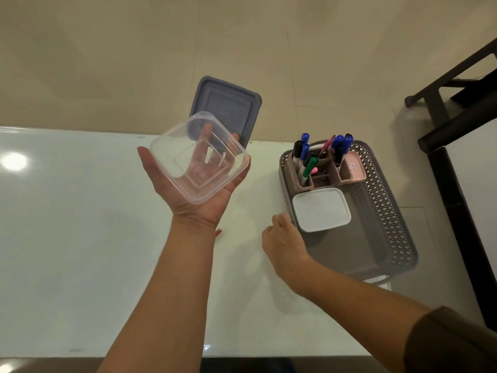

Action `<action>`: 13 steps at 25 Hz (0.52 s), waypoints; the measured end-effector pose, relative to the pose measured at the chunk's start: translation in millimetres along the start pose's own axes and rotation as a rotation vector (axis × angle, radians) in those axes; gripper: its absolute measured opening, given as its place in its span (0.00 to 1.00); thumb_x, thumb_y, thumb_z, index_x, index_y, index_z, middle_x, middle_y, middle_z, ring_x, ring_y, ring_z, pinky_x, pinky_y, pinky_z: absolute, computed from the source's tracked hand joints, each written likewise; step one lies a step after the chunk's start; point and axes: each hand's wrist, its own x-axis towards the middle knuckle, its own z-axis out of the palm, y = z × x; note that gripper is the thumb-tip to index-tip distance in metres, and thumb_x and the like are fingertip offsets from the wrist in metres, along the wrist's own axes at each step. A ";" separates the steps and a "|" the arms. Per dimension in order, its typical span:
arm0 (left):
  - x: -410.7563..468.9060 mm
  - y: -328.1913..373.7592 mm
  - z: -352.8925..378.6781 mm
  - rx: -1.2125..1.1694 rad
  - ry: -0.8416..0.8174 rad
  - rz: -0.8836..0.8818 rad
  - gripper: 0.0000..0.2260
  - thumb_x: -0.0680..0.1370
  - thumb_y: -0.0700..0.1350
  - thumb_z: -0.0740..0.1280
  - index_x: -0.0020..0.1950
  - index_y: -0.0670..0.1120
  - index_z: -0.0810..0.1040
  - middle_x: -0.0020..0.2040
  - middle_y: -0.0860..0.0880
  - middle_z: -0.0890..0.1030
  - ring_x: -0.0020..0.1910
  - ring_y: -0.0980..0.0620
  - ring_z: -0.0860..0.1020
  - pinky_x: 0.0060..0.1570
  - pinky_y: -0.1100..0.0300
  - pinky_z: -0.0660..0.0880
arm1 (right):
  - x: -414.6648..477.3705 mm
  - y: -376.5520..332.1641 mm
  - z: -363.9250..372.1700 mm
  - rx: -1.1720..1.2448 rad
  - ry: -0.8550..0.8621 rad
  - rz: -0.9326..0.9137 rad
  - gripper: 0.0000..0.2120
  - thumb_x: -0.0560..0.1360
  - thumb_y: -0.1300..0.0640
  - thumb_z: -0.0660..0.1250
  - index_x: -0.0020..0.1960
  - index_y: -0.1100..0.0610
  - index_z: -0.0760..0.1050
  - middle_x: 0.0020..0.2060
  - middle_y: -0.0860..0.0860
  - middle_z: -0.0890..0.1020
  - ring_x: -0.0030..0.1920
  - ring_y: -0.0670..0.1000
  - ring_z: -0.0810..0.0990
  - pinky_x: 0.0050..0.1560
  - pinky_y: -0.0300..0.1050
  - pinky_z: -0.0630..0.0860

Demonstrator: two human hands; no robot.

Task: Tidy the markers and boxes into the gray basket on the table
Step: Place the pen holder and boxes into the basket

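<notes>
My left hand (193, 192) is raised palm-up above the table and holds a clear plastic box (199, 157). A gray-blue lid (228, 103) stands up behind my fingers in the same hand. The gray basket (390, 211) sits at the table's right end. Inside it, a pink-brown organizer (347, 176) holds several markers (306, 157) upright, and a box with a white lid (321, 210) lies in front of it. My right hand (285, 240) grips the basket's left rim beside the white-lidded box.
The glossy white table (80, 238) ends just behind the basket and drops to a tiled floor (242, 36). Dark furniture legs (443, 103) stand at the far right. A white-topped surface (473, 179) lies to the right of the basket.
</notes>
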 end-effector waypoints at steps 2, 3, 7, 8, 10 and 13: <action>-1.5 10.9 -5.1 0.010 -0.002 -0.014 0.48 0.68 0.74 0.66 0.77 0.43 0.68 0.74 0.40 0.68 0.67 0.36 0.72 0.64 0.35 0.67 | 5.7 -4.2 3.9 0.033 0.006 0.058 0.17 0.75 0.59 0.66 0.63 0.60 0.73 0.45 0.51 0.78 0.57 0.58 0.74 0.64 0.52 0.63; -4.0 15.6 -7.4 0.006 0.000 -0.020 0.47 0.68 0.75 0.66 0.76 0.43 0.68 0.71 0.40 0.69 0.67 0.37 0.72 0.64 0.35 0.67 | 8.1 -6.7 4.9 0.073 0.008 0.106 0.21 0.74 0.58 0.67 0.65 0.63 0.70 0.46 0.52 0.80 0.56 0.58 0.75 0.66 0.53 0.62; -11.8 32.6 -12.0 -0.001 0.054 -0.046 0.45 0.68 0.75 0.64 0.75 0.44 0.69 0.70 0.41 0.69 0.67 0.37 0.71 0.64 0.35 0.67 | 8.5 -10.2 -1.3 0.263 -0.009 0.194 0.22 0.71 0.61 0.70 0.62 0.62 0.67 0.46 0.54 0.82 0.52 0.58 0.79 0.70 0.57 0.58; -12.9 35.2 -15.0 -0.006 0.068 -0.036 0.46 0.68 0.75 0.65 0.75 0.44 0.68 0.71 0.41 0.68 0.67 0.37 0.71 0.64 0.35 0.67 | 9.5 -12.4 -6.4 0.326 0.030 0.173 0.19 0.71 0.62 0.69 0.60 0.60 0.69 0.47 0.54 0.81 0.52 0.58 0.78 0.69 0.57 0.61; -16.6 41.6 -21.1 -0.006 0.081 -0.043 0.47 0.68 0.75 0.65 0.77 0.43 0.67 0.73 0.40 0.67 0.67 0.36 0.72 0.63 0.34 0.67 | 18.1 -23.5 -22.4 0.457 0.173 0.068 0.15 0.71 0.65 0.68 0.56 0.58 0.71 0.48 0.55 0.79 0.50 0.57 0.77 0.57 0.53 0.70; -8.5 56.2 -41.5 -0.021 0.038 -0.103 0.50 0.69 0.78 0.61 0.80 0.47 0.58 0.75 0.35 0.65 0.69 0.33 0.71 0.64 0.32 0.68 | 43.4 -51.5 -46.9 0.507 0.374 -0.113 0.09 0.71 0.67 0.70 0.48 0.58 0.75 0.45 0.55 0.75 0.40 0.55 0.74 0.37 0.48 0.70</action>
